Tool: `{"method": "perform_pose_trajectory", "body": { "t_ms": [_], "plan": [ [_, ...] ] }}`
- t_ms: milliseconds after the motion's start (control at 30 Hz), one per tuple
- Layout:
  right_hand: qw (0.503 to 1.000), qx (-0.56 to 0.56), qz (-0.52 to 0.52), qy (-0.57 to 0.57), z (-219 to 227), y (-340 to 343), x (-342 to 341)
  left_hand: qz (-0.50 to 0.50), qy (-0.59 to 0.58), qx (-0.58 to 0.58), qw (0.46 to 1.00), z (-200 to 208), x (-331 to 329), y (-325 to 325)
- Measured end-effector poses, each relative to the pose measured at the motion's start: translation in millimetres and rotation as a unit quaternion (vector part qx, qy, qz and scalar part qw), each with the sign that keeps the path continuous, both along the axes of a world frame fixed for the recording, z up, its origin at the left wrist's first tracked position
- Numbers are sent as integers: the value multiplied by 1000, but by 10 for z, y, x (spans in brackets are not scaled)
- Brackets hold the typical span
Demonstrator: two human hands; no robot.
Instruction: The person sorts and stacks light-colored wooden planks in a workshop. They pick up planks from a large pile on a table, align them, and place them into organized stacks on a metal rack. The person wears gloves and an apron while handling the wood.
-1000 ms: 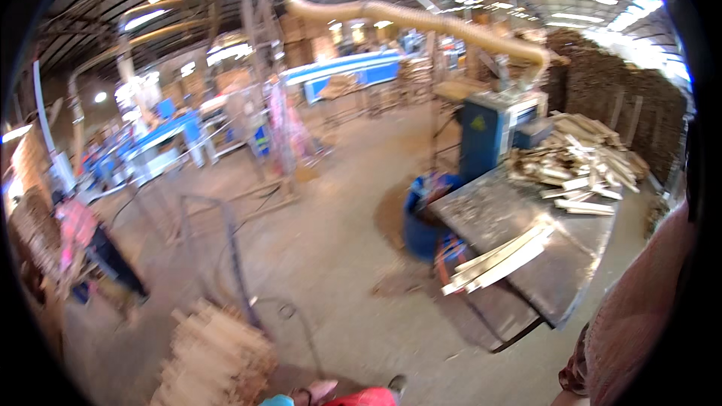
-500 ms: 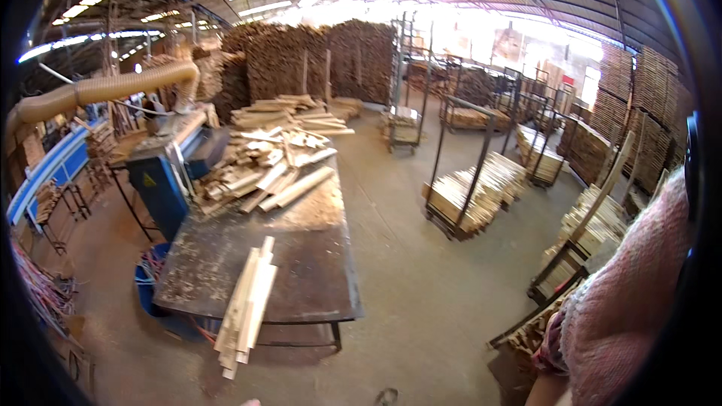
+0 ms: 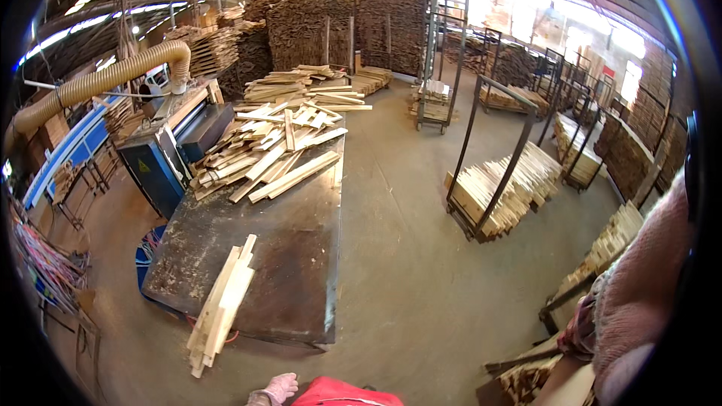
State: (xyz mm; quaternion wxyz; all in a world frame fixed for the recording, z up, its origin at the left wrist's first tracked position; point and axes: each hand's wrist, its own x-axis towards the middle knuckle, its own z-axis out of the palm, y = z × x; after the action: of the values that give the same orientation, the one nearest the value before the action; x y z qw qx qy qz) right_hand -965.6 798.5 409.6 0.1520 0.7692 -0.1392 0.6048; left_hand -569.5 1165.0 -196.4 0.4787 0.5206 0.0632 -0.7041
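My left hand [image 3: 275,389], in a pale glove, shows only at the bottom edge beside a red piece of clothing [image 3: 342,393]. It touches nothing, and whether its fingers are curled is unclear. My right hand is out of view; only a pink fuzzy sleeve [image 3: 639,301] fills the right edge. Just ahead stands a dark metal table [image 3: 293,256]. A small bundle of pale wood slats [image 3: 222,304] hangs over its near left corner. A loose heap of slats [image 3: 271,146] covers its far end.
A blue machine [image 3: 162,162] with a ribbed dust hose [image 3: 98,83] stands left of the table. Metal racks with stacked slats [image 3: 500,188] stand to the right, with more stacks [image 3: 602,248] near my right side. Tall wood piles [image 3: 338,26] line the back. Bare concrete floor [image 3: 406,278] lies between.
The view has swung from the far hall round to the table and moved closer to it. The gloved left hand has come into view at the bottom edge.
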Motion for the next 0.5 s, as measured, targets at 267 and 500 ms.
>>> {"method": "perform_pose_trajectory", "body": {
  "t_ms": [267, 500],
  "plan": [
    [992, -13, 119, 27, -303, -1881, 617, 35, -207, 126, 970, -67, 35, -1756],
    [797, 371, -100, 465, -3013, -3840, 638, 116, -2, -121, 986, -210, 312, -4128]
  ]
}}
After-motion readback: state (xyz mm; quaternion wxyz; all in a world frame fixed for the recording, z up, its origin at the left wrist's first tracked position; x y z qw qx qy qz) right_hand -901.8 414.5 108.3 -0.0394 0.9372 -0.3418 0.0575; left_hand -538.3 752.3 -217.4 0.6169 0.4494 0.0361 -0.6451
